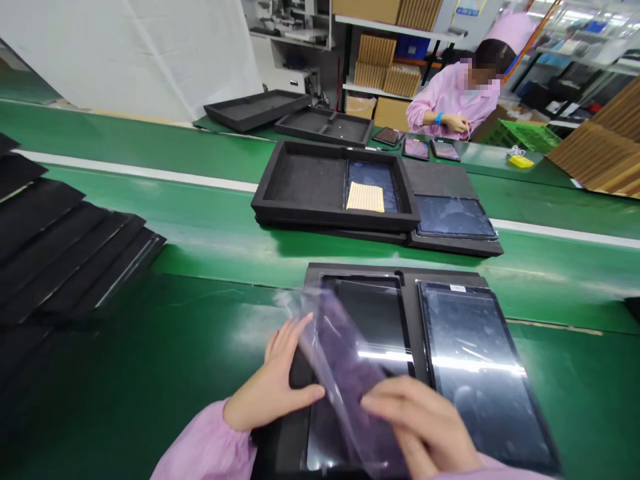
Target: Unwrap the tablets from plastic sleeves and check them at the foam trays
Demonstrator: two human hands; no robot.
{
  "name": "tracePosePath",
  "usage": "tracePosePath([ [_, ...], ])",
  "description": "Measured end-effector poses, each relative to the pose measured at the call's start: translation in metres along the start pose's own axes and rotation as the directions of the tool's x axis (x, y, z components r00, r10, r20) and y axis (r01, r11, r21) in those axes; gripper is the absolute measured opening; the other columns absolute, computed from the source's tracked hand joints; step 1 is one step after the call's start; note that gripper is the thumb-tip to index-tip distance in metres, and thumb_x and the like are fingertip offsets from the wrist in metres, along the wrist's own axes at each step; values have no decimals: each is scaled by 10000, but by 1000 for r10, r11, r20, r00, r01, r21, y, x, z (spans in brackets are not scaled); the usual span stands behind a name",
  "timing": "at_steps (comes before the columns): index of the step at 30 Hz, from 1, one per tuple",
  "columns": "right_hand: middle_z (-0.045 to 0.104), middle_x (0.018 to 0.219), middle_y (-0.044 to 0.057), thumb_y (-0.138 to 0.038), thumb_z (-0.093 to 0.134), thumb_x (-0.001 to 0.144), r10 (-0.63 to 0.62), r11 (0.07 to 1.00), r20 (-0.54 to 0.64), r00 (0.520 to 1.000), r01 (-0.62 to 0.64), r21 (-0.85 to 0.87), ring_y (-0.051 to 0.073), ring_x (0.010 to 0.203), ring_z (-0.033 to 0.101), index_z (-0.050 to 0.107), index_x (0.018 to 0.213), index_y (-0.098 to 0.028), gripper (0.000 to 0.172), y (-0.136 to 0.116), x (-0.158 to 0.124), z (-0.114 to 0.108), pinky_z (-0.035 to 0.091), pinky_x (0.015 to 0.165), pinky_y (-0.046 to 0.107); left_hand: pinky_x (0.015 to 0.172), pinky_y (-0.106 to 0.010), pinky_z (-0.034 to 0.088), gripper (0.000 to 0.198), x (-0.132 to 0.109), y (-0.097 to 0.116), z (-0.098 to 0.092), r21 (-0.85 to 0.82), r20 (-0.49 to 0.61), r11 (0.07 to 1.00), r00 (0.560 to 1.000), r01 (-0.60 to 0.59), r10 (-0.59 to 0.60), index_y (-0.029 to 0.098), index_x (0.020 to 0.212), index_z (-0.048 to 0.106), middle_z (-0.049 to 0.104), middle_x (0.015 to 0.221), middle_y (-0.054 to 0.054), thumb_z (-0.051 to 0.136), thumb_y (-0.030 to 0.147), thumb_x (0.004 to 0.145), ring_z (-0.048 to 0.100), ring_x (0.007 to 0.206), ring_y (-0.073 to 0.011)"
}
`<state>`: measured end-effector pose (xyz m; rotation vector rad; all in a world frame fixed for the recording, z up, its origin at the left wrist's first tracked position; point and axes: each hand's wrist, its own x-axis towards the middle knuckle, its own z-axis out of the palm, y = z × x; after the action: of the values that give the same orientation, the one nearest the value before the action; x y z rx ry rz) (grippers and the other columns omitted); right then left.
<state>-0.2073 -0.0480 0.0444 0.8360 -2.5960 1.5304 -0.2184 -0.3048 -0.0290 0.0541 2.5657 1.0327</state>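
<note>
Film (pixel 345 347) is slanting between the left hand (pixel 273 387) and right hand (pixel 425 417), above a screen (pixel 375 307). It is looking light, soft, slippery; its edge is probably offering the best hold. The right is pinching it; the left is lying open, seemingly gripping nothing. Green tabletop (pixel 210 347) is surrounding both, with a worker (pixel 457 100) beyond.

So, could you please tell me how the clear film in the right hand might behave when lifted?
The clear film is probably floppy, as it bends and creases by the right hand. It is likely light, being thin and see-through, with the dark screen showing beneath. Its glossy surface suggests it could be slippery.
</note>
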Motion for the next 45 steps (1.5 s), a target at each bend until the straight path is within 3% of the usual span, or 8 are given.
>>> tracePosePath([
  [8,708,694,4,-293,513,914,341,912,19,940,-326,-248,133,438,576,674,1290,-227,414,15,-12,-31,506,472,261,1212,-646,123,664,3,16,4,-155,-127,988,992,-3,-17,260,1488,325,324,1614,-123,503,458,880,87,1544,-348],
  [12,688,618,12,-297,579,853,398,896,122,909,-414,161,141,490,621,766,1027,-182,280,5,10,-33,538,520,264,1221,-625,111,698,3,23,1,-172,-115,985,993,11,-31,241,1465,345,316,1615,-132,535,462,831,87,1546,-344],
  [17,702,662,9,-409,827,708,538,622,-4,843,-394,677,152,629,676,738,867,-187,288,10,42,-19,571,597,266,1236,-575,91,847,3,25,-2,-225,-94,974,994,33,-56,256,1540,215,198,1669,-96,542,498,797,62,1551,-314],
  [21,729,751,7,-423,877,648,594,475,67,802,-417,775,156,724,704,732,917,-200,379,19,43,-16,583,655,265,1231,-574,113,878,2,25,-2,-225,-78,974,996,29,-48,278,1574,158,153,1683,-79,523,545,822,42,1552,-313],
  [26,726,730,15,-399,790,739,535,602,173,827,-517,609,131,630,686,737,954,-183,310,26,15,-46,562,638,261,1175,-645,229,704,2,15,3,-16,-169,1000,985,-26,23,314,1536,323,250,1651,-126,456,584,899,135,1533,-378],
  [31,639,605,-2,-463,677,753,603,746,-91,793,-519,417,106,449,547,725,953,-146,379,38,-34,-87,455,488,250,1127,-668,312,579,0,10,8,356,-412,927,871,-117,268,273,1466,474,300,1616,-174,417,518,944,259,1486,-442],
  [39,528,583,-22,-425,614,774,541,820,-569,619,-539,193,131,512,450,721,951,-153,342,56,-101,-117,392,527,268,1050,-538,435,766,-30,55,76,674,-29,511,673,-533,739,425,1560,131,250,1654,-103,442,242,884,445,1400,-367],
  [45,504,635,-14,-357,620,741,466,835,-620,631,-546,72,156,590,474,758,941,-162,312,76,-123,-108,415,620,300,1200,-572,138,782,-22,91,114,725,-65,443,588,-528,806,252,1592,79,474,1526,-158,425,305,892,501,1335,-350],
])
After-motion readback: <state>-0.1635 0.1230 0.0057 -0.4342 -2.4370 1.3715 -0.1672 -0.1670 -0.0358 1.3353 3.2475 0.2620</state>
